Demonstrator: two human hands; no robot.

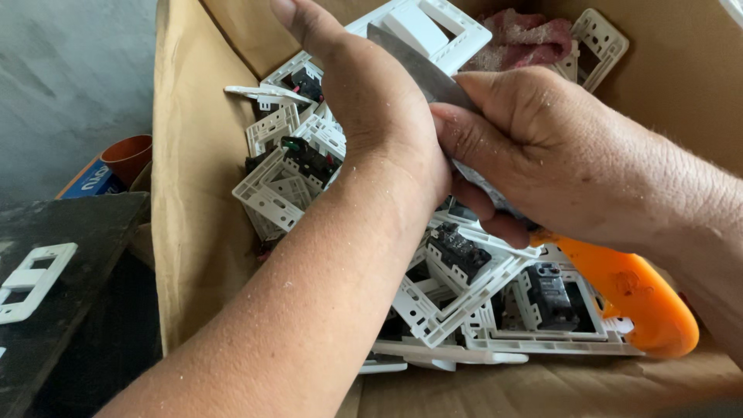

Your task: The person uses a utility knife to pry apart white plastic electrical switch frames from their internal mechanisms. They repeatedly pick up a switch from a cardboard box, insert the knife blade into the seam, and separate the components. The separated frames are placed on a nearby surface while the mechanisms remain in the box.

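Hands meet over a brown cardboard box [193,155]: the right hand [557,162] pinches a flat grey metal blade [418,66], which the left hand [371,101] curls against, just above piled white plastic switch frames [464,294] and an orange plastic handle [642,298].

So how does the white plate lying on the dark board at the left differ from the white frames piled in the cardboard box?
The white plastic switch plate lies alone and flat on the dark board; the white plastic frames lie heaped and tilted in the brown cardboard box. The plate's openings look empty, while several frames carry black inserts. Both are white, rectangular and have cut-out openings.
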